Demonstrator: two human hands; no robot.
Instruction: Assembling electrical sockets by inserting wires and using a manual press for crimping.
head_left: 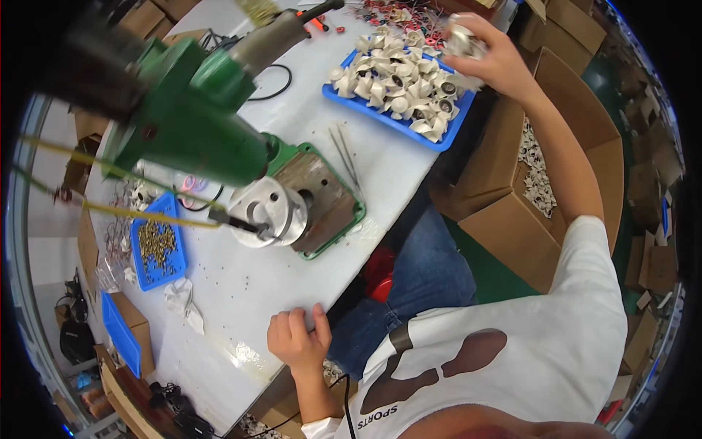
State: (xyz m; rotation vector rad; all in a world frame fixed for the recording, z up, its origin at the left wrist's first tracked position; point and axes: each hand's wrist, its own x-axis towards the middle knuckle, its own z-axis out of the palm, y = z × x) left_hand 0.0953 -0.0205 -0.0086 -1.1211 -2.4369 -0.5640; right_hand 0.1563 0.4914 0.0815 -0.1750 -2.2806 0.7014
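Observation:
My right hand (502, 64) is raised at the far right, closed around small white fan wheels (466, 44); fingers and blur hide how many. Just beside it, a blue tray (395, 121) is heaped with more white fan wheels (395, 84), some showing dark round centres. My left hand (298, 340) rests at the table's near edge with its fingers curled in and the thumb apart; nothing shows in it. Ahead of that hand stands a green bench press (197, 110) with a round metal fixture (272, 212) on its base plate (333, 208).
Two thin metal rods (345, 161) lie between press and tray. A blue tray of small brass-coloured parts (157, 245) and a crumpled white cloth (184, 304) lie left. Red parts and wires (402, 11) lie at the back. Right of the table stands an open cardboard box (512, 227) with white parts.

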